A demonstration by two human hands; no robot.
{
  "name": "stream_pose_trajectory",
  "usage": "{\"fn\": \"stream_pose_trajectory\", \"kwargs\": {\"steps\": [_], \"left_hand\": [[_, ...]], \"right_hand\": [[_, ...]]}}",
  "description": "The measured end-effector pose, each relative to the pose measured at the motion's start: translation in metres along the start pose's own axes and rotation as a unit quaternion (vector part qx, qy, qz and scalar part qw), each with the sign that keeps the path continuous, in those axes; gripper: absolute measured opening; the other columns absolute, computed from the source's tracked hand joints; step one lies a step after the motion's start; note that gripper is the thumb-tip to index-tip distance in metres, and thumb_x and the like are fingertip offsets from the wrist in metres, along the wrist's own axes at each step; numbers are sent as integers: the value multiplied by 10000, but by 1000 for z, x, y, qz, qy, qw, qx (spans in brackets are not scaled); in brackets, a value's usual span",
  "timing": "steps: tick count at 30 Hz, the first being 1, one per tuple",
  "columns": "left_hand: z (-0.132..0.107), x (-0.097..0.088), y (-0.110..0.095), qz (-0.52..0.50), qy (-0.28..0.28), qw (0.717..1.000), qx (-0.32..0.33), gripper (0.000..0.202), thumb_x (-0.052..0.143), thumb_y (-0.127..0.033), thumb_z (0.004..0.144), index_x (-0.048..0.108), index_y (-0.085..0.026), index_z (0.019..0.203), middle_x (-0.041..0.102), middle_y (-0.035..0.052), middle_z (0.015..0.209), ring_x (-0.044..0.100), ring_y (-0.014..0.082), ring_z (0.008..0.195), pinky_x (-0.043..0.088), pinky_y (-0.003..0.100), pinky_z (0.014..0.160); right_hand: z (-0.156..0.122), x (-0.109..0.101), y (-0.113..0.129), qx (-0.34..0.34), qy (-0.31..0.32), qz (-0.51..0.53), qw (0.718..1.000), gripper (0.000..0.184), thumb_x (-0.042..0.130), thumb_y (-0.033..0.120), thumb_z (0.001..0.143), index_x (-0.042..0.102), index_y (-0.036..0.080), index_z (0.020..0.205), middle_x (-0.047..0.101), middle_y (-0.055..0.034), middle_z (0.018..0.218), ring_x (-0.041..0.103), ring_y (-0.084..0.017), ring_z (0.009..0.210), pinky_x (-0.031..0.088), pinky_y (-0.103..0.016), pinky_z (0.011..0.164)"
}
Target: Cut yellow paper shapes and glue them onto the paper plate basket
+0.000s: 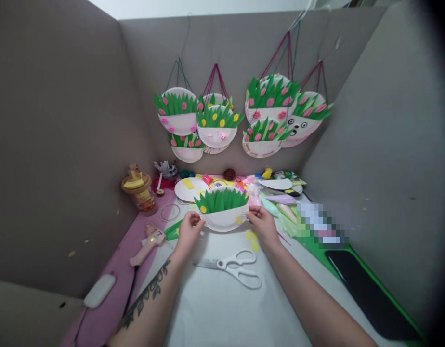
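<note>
Between my hands is a white paper plate basket (224,220) with green paper grass (222,200) rising from its pocket. One yellow paper piece (203,209) sits on the grass at the left, and another (239,220) is on the white front near the right. My left hand (192,226) pinches the plate's left edge. At the right edge, my right hand (261,221) grips it with thumb and fingers. White-handled scissors (240,266) lie partly open on the table below the plate. Loose yellow paper pieces (252,239) rest beside my right hand.
Finished plate baskets (220,135) hang on the back partition. A pink glue gun (148,246) and a lidded cup (140,193) stand at the left, near a white mouse-like device (99,290). A black phone-like slab (370,294) lies at right, past bagged craft supplies (280,207).
</note>
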State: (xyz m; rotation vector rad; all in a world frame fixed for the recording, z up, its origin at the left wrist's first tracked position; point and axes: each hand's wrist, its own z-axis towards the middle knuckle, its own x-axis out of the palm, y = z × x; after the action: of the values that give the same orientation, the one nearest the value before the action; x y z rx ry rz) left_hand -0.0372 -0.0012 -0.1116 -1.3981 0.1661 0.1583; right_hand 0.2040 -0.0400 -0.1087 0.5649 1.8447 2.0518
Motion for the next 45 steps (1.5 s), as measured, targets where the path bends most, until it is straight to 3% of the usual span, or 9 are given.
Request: {"fn": "stream_pose_trajectory", "kwargs": {"steps": [3,8,16,26,31,33,37,41,45], "left_hand": [[3,0,6,-48,5,999,-13,267,647,-300,653,552,-164,862,634,2,688,595,134,611,474,254,618],[3,-2,2,-91,15,996,-18,262,657,-274,653,643,-130,871,704,64,808,641,163,727,486,275,712],[-8,-8,-15,-100,-54,993,-1,270,625,-301,735,675,-160,960,712,62,942,634,170,873,476,244,733],[-1,2,2,-138,38,983,-114,325,721,-273,601,715,-95,873,683,33,602,565,117,492,399,199,463],[5,-3,5,-174,-13,974,-146,267,707,-293,587,658,-114,780,640,2,577,567,98,500,444,209,520],[10,-8,6,-185,-48,969,-156,260,696,-291,589,629,-121,775,629,-11,588,565,86,506,460,212,547],[14,-10,7,-194,-78,962,-175,249,692,-254,584,608,-122,778,630,-11,602,577,86,527,480,216,571],[9,-1,5,-188,-63,960,-199,209,685,-225,574,620,-106,734,627,4,571,564,85,493,481,220,543],[4,4,2,-172,-47,962,-207,171,674,-204,589,609,-109,716,628,16,570,566,85,483,472,210,516]], "right_hand": [[-7,2,-4,-16,-5,10,1000,336,724,368,610,597,168,848,609,15,647,544,-130,556,452,-255,545],[-16,4,-1,-47,-5,11,999,307,720,346,633,598,175,857,618,7,709,554,-134,609,467,-273,610],[-34,6,11,-93,-14,3,996,194,686,338,716,626,191,827,611,6,713,562,-152,678,454,-276,668],[-21,3,-8,-37,10,-8,999,243,676,397,741,667,161,797,604,3,599,534,-145,542,441,-263,534],[-18,-3,-9,-42,29,-72,996,324,584,409,805,674,159,989,694,-68,792,611,-191,662,486,-311,610],[-17,-6,-5,-88,47,-173,980,294,531,377,829,678,182,993,702,-80,878,619,-209,729,486,-340,662],[-20,-8,3,-153,149,-292,932,65,643,219,700,693,227,739,670,-46,835,560,-243,886,427,-382,837],[-29,-3,6,-194,260,-454,830,119,621,171,733,665,213,834,607,-66,910,493,-250,945,409,-374,839],[-34,2,5,-181,289,-503,795,73,596,151,760,621,195,813,577,-71,924,474,-247,952,397,-362,842]]}}
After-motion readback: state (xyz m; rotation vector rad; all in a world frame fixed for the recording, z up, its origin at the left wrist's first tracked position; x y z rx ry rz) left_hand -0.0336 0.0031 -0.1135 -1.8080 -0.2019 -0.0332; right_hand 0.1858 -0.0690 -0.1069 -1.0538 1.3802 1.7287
